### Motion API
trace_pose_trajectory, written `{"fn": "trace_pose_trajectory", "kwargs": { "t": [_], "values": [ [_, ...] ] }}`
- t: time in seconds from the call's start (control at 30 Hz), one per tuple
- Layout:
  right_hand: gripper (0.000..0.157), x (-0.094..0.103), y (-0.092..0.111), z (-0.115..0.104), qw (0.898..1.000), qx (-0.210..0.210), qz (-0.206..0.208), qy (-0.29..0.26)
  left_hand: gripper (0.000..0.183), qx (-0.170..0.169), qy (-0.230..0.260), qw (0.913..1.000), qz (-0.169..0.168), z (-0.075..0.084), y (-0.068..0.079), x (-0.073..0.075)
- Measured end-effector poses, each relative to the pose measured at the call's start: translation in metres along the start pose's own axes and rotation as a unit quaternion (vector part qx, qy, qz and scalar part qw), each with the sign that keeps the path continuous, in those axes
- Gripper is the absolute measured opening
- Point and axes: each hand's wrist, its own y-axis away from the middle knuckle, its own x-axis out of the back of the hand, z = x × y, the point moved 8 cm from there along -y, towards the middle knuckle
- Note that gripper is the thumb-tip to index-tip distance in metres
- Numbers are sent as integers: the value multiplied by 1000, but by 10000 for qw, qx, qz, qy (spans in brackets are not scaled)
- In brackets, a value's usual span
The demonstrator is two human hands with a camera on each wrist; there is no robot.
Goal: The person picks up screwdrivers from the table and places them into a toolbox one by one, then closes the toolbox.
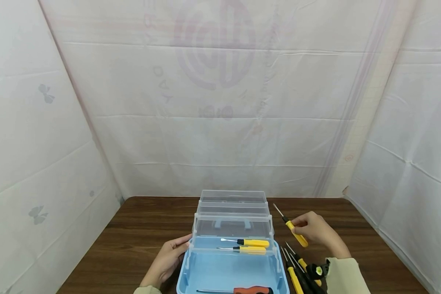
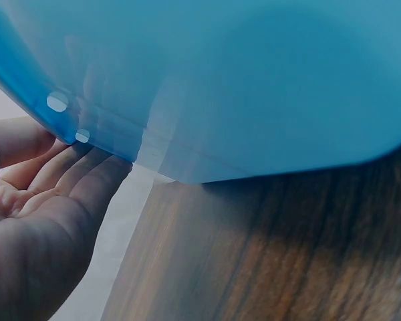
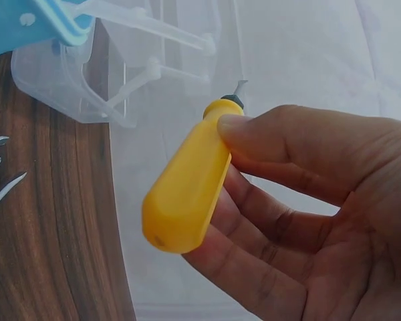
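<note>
A blue toolbox (image 1: 231, 271) with its clear tiered trays (image 1: 233, 222) unfolded at the back stands on the table. My left hand (image 1: 167, 259) holds its left side near the rear corner, with the thumb and fingers at the blue wall (image 2: 254, 100) in the left wrist view. Up beside the trays, my right hand (image 1: 314, 229) pinches a screwdriver (image 3: 187, 180) by its yellow handle, its shaft pointing up and away. Two yellow-handled screwdrivers (image 1: 255, 243) lie in the front tray area, and a red-handled screwdriver (image 1: 253, 290) lies at the toolbox's front.
Right of the toolbox, several screwdrivers (image 1: 294, 277) with yellow or black handles lie bunched on the brown wooden table (image 1: 139, 228), below my right forearm. White sheets (image 1: 213, 143) hang behind the table and on both sides.
</note>
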Motion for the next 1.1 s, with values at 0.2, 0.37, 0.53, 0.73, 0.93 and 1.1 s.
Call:
{"fn": "trace_pose_trajectory", "kwargs": {
  "t": [0.2,0.37,0.53,0.73,0.93,1.1],
  "values": [
    [27,1,-1,-9,9995,291,-61,130,49,32,-27,10000,30,0,1,1],
    [25,1,-2,-15,9991,390,-32,181,49,32,-49,10000,45,0,1,1],
    [25,1,-4,-21,9989,433,25,181,49,-4,-4,10000,3,0,0,1],
    [26,-1,-4,-25,9985,512,20,188,50,-15,-3,10000,-30,0,0,0],
    [25,-5,-5,-30,9976,674,-76,119,49,-4,-19,10000,-9,0,0,0],
    [24,-9,-5,-32,9976,680,-132,81,50,-25,1,10000,-39,0,0,0]
  ]
}}
